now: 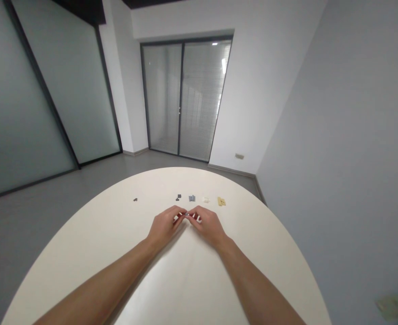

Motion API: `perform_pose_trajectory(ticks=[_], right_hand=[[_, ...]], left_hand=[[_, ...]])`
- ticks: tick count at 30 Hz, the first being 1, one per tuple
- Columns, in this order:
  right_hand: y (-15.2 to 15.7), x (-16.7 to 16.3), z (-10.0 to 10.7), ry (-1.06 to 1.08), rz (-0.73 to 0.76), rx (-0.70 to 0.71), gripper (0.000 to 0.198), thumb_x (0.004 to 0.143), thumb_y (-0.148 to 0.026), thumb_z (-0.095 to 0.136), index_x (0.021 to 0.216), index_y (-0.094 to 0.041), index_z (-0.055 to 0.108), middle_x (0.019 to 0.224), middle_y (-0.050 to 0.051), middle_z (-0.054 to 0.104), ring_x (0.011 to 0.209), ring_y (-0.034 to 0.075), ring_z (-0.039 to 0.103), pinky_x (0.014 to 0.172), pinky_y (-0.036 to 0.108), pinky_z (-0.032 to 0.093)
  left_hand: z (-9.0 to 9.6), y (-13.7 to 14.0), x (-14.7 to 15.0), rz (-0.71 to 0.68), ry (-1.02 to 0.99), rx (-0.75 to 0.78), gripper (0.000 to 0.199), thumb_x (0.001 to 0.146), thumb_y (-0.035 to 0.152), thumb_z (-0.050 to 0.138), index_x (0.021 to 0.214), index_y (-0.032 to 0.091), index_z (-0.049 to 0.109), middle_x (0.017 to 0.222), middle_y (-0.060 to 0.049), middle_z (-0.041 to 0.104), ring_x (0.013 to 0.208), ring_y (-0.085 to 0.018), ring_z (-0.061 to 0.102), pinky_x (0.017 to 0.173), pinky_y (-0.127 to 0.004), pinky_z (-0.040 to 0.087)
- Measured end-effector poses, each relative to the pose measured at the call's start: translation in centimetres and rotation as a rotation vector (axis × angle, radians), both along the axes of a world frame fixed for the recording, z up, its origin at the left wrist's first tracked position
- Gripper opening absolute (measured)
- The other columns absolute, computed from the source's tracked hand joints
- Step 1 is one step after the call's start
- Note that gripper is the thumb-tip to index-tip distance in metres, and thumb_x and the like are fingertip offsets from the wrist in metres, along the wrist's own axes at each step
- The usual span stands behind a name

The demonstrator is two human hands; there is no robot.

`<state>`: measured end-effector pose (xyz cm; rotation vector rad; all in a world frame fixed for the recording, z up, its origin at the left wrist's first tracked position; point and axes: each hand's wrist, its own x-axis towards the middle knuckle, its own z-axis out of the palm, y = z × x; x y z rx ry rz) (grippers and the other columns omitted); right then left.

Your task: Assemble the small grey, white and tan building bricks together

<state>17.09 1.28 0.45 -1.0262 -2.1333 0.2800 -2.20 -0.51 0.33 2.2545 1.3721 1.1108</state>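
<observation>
Over the middle of a white round table (158, 293), my left hand (166, 224) and my right hand (206, 222) meet at the fingertips. Both hands pinch a tiny greyish piece (187, 214) between them, mostly covered by the fingers and too small to name. Just beyond the hands lie small groups of pieces in a row: black pieces (179, 197), blue-grey pieces (192, 198), white pieces (206, 199) and tan pieces (221, 201). Farther left sits a small dark piece (135, 199), apart from the row.
The table's curved far edge (178, 168) is a short way past the pieces. Beyond it are a grey floor, a glass double door (181, 99) and a white wall (259, 81). Frosted glass panels (63, 81) stand at the left.
</observation>
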Motion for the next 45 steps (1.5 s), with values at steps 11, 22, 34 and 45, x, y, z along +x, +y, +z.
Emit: perform_pose_trajectory(ticks=[11, 22, 34, 45], right_hand=[[-0.29, -0.03, 0.30, -0.004, 0.031, 0.019, 0.019, 0.099, -0.035, 0.054, 0.108, -0.025, 0.067, 0.093, 0.002, 0.071, 0.079, 0.014, 0.065, 0.073, 0.025, 0.050], [-0.22, 0.15, 0.31, -0.002, -0.008, 0.023, 0.012, 0.095, -0.025, 0.056, 0.103, -0.024, 0.065, 0.092, 0.001, 0.070, 0.078, 0.014, 0.064, 0.071, 0.024, 0.048], [-0.20, 0.13, 0.26, 0.000, -0.050, 0.015, 0.011, 0.093, -0.024, 0.057, 0.100, -0.024, 0.065, 0.092, 0.000, 0.070, 0.078, 0.014, 0.065, 0.073, 0.025, 0.049], [-0.04, 0.20, 0.04, 0.001, -0.033, 0.008, 0.013, 0.095, -0.033, 0.059, 0.097, -0.023, 0.068, 0.086, 0.001, 0.071, 0.075, 0.014, 0.065, 0.070, 0.025, 0.049]], left_hand=[[-0.18, 0.16, 0.04, 0.017, 0.040, -0.001, 0.023, 0.094, 0.032, 0.050, 0.104, 0.026, 0.070, 0.102, -0.002, 0.075, 0.090, -0.018, 0.069, 0.080, -0.028, 0.054], [-0.14, 0.17, 0.23, 0.047, 0.016, 0.027, 0.024, 0.094, 0.025, 0.047, 0.106, 0.026, 0.067, 0.104, -0.001, 0.074, 0.087, -0.016, 0.069, 0.078, -0.027, 0.054], [0.01, -0.02, 0.26, 0.060, 0.014, 0.017, 0.023, 0.095, 0.033, 0.047, 0.104, 0.026, 0.067, 0.099, -0.001, 0.074, 0.084, -0.017, 0.068, 0.075, -0.027, 0.052], [0.09, -0.10, 0.29, 0.075, -0.003, 0.007, 0.025, 0.095, 0.040, 0.047, 0.103, 0.026, 0.067, 0.095, 0.000, 0.073, 0.080, -0.016, 0.068, 0.072, -0.027, 0.053]])
